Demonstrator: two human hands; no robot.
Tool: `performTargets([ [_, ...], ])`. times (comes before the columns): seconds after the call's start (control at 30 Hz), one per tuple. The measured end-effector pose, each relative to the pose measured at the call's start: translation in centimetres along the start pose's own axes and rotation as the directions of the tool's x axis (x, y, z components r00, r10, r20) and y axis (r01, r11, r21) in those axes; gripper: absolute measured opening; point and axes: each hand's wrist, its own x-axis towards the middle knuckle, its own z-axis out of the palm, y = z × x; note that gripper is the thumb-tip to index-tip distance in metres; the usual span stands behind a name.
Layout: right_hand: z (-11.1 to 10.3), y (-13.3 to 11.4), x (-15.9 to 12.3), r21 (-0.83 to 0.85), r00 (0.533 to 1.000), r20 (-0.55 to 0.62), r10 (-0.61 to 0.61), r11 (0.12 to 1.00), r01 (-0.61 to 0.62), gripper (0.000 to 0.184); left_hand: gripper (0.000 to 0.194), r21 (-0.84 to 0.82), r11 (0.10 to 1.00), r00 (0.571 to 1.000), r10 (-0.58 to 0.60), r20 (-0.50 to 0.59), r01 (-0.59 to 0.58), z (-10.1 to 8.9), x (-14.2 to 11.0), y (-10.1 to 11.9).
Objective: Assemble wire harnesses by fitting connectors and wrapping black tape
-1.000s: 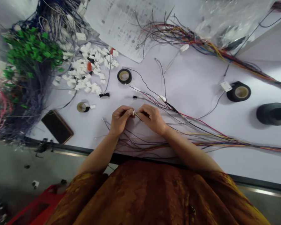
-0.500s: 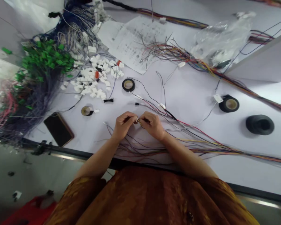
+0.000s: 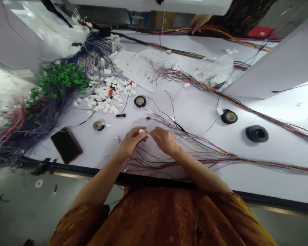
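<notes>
Between the thumb and fingers of my left hand [image 3: 131,141] is a small white connector housing [image 3: 142,131]. My right hand [image 3: 165,139] pinches a thin yellowish wire [image 3: 148,133] close to the housing's right side. Whether the wire's tip sits inside the housing is too small to tell. Under and beside both hands runs a loose bundle of coloured wires [image 3: 215,160], fanning out at its left end. Just beyond my fingers lie a small black connector [image 3: 148,118] and a roll of black tape [image 3: 140,101].
Left of my hands lie a phone [image 3: 66,145], a tape roll [image 3: 99,125] and a heap of white connectors [image 3: 106,97]. Green connectors [image 3: 64,77] pile up behind. More tape rolls [image 3: 229,117] stand right. A printed sheet [image 3: 141,66] lies behind; another person's hand [image 3: 200,22] touches the far cables.
The camera view has tilted up, showing more of the far side. My hands have drawn slightly apart, and the white connector now shows in my left fingers.
</notes>
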Motion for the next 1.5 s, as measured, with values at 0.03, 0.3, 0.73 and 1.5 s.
performTargets([
  [0.03,0.3,-0.4,-0.1,-0.033,1.0,0.003,-0.017,0.999,0.017,0.03,0.042,-0.062,0.997,0.999,-0.036,-0.024,0.034,0.3,-0.3,-0.3],
  [0.3,-0.2,1.3,-3.1,-0.208,0.991,-0.05,-0.123,0.972,0.11,0.033,0.033,-0.195,0.98,0.966,-0.012,-0.258,-0.04,2.3,-2.2,-1.3],
  [0.73,-18.5,19.9,-16.3,0.231,0.148,-0.63,0.763,0.365,-0.902,0.042,0.021,-0.272,0.953,0.982,0.094,-0.165,-0.137,1.7,-3.3,-1.9],
  [1.5,-5.8,-1.9,1.2,0.83,0.872,0.332,0.358,0.329,-0.451,0.014,0.034,0.125,0.933,0.942,0.331,0.06,-0.336,-0.4,-2.7,-0.1],
])
